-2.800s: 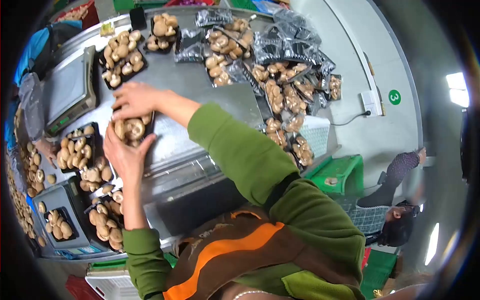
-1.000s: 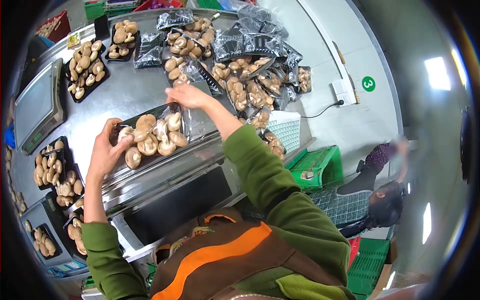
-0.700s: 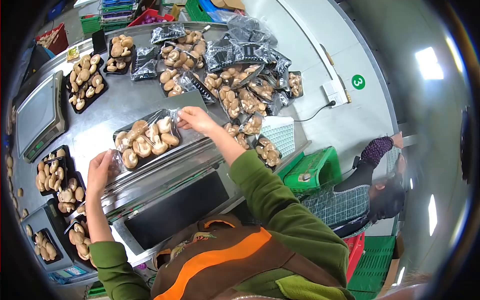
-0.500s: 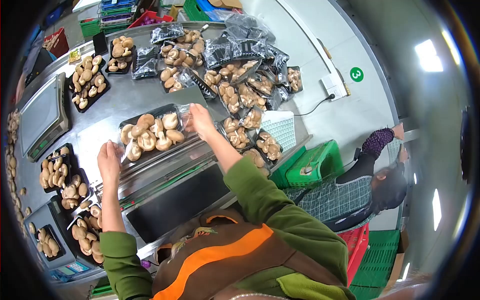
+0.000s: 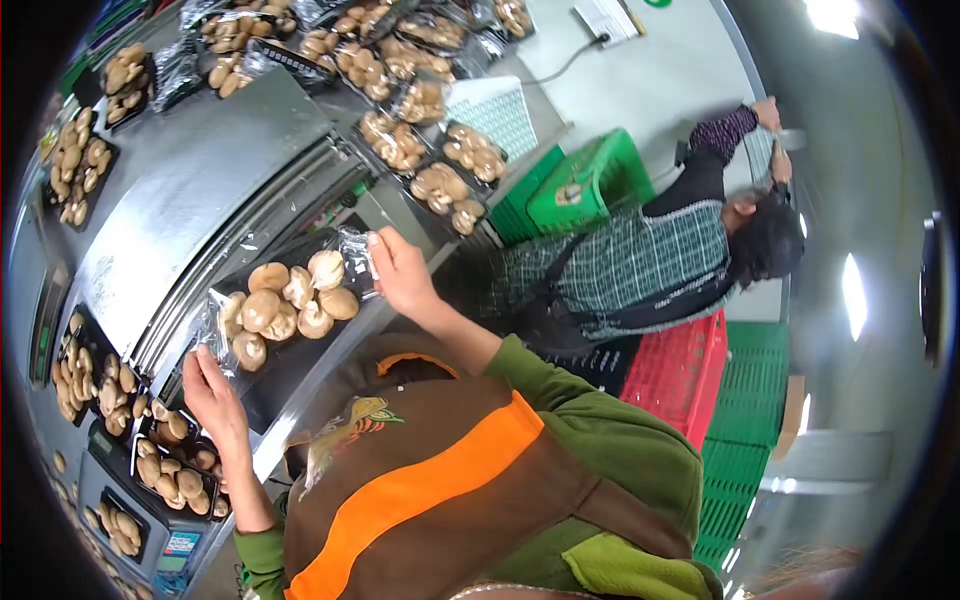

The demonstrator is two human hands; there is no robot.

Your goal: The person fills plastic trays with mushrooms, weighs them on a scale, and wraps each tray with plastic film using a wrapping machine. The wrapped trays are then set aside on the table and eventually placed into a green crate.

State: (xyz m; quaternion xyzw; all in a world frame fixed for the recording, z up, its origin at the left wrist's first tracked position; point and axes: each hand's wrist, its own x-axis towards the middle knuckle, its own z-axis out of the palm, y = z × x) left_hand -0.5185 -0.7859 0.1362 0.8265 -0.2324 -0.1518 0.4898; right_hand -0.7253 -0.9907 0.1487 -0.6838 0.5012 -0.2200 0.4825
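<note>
A black tray of brown mushrooms (image 5: 283, 312) hangs between my hands over the front edge of the metal worktop (image 5: 215, 175). Clear plastic film (image 5: 355, 254) sticks out at both ends of the tray. My right hand (image 5: 406, 278) pinches the film at the right end. At the left end, my left hand (image 5: 215, 398) has its thumb and fingers on the film. Below my left hand, more mushroom trays (image 5: 178, 480) stand beside and on a grey scale (image 5: 100, 455).
Film-wrapped mushroom packs (image 5: 400, 60) are heaped at the back. A green crate (image 5: 590, 185) stands to the right, with a red crate (image 5: 680, 370) nearer me. A person in a checked apron (image 5: 650, 260) is at work on the right, both hands away from mine.
Both hands have brought the mushroom tray from the metal plate toward my body, past the worktop's front rails. My view has shifted too. The film ends remain in my hands.
</note>
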